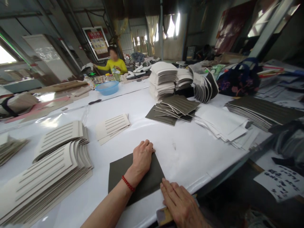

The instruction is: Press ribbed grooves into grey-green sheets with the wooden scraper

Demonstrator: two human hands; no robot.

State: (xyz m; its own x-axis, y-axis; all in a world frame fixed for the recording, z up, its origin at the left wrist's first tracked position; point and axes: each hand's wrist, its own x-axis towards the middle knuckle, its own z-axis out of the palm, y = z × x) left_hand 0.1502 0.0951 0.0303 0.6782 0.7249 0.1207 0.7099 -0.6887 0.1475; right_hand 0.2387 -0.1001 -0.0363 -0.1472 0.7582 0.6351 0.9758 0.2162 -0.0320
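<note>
A dark olive-grey flat panel (149,177) lies on the white tabletop in front of me. My left hand (142,156), with a red beaded bracelet at the wrist, rests over its far right part. Its fingers are curled closed at the panel's far edge, and the fingertips are partly hidden. My right hand (181,202) is at the near right corner of the same panel. Its fingers are stretched out and touch the corner. Under the right hand, at the table's front edge, a yellowish block-like object (164,216) shows in part.
Stacks of pale panels with slits (47,177) stand at left, with a small pile (114,125) beyond. Dark panels (175,107), white sheets (220,122) and tall pale stacks (163,79) are at right. Farther back are a blue basin (108,88) and a person in yellow (112,66).
</note>
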